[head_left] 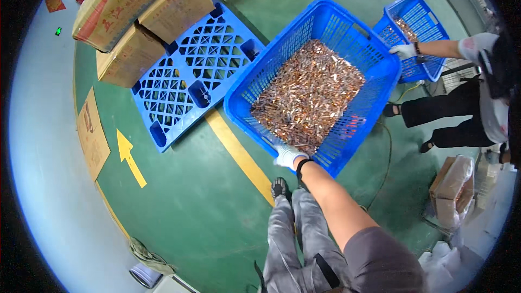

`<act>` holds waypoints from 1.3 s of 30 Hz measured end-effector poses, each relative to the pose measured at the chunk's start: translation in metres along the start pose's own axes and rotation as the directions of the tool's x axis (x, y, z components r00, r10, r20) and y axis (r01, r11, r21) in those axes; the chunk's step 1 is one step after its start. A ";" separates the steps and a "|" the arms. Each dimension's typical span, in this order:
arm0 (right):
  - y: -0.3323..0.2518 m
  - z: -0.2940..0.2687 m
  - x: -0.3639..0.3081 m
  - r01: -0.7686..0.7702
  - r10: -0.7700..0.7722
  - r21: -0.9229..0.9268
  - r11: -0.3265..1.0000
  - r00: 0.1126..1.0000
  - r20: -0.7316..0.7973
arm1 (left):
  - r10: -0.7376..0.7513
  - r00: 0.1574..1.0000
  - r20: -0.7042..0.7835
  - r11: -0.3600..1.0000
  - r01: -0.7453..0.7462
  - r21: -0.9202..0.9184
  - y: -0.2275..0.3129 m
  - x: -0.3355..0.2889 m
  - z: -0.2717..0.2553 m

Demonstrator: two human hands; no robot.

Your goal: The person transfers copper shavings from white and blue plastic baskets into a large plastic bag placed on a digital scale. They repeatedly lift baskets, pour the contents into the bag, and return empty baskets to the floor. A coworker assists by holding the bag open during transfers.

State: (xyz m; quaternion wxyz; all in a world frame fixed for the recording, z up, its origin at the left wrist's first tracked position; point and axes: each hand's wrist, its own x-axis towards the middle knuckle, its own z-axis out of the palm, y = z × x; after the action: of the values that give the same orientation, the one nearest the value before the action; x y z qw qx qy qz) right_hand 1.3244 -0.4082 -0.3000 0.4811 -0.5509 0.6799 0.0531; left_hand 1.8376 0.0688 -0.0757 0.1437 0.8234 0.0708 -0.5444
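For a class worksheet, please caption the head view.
Gloved right hand gripping a blue basket of small shiny pieces, a blue pallet to the left.

bright, fairly even indoor light in a round fisheye view

the floor [206, 211] carries a soft, pale sheen at lower left and turns darker past the top edge of the pallet [198, 117]. the wall [38, 130] at left is washed out to pale blue, with a stronger blue glow along its curved outer rim; a small sign [58, 31] shines green there. the pieces [309, 92] in the basket [377, 57] glint in tiny highlights, too fine to make out singly. the gloved right hand [285, 155] is nearly blown out to white. straight edges bow near the sides, the corners fall to black, and the far right is murky and soft.
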 end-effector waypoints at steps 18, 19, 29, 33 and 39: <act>-0.058 0.033 -0.127 -0.102 0.122 0.280 0.955 0.991 -0.053 | 0.564 0.493 0.663 -0.155 -0.725 0.671 0.088 0.089 0.033; -0.047 0.032 -0.155 -0.131 0.139 0.316 0.940 0.990 -0.003 | 0.615 0.398 0.681 -0.227 -0.737 0.637 0.097 0.100 0.042; 0.014 0.044 -0.437 -0.332 0.335 0.194 0.923 0.942 0.018 | 0.162 0.900 0.406 0.954 -0.248 0.169 0.248 0.147 0.165; 0.042 0.065 -0.512 -0.380 0.409 0.210 0.901 0.906 -0.113 | 0.212 0.891 0.402 0.896 -0.341 0.283 0.275 0.125 0.233; 0.079 0.096 -0.588 -0.409 0.451 0.208 0.888 0.862 -0.231 | 0.348 0.759 0.551 0.706 -0.598 0.378 0.272 0.068 0.315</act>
State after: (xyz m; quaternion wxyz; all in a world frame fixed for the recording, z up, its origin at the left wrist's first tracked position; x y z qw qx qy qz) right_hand 1.2777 0.0907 0.0321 0.3990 -0.3486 0.8476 0.0309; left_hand 1.6628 -0.2903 -0.2096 0.0600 0.6732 -0.3376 -0.6552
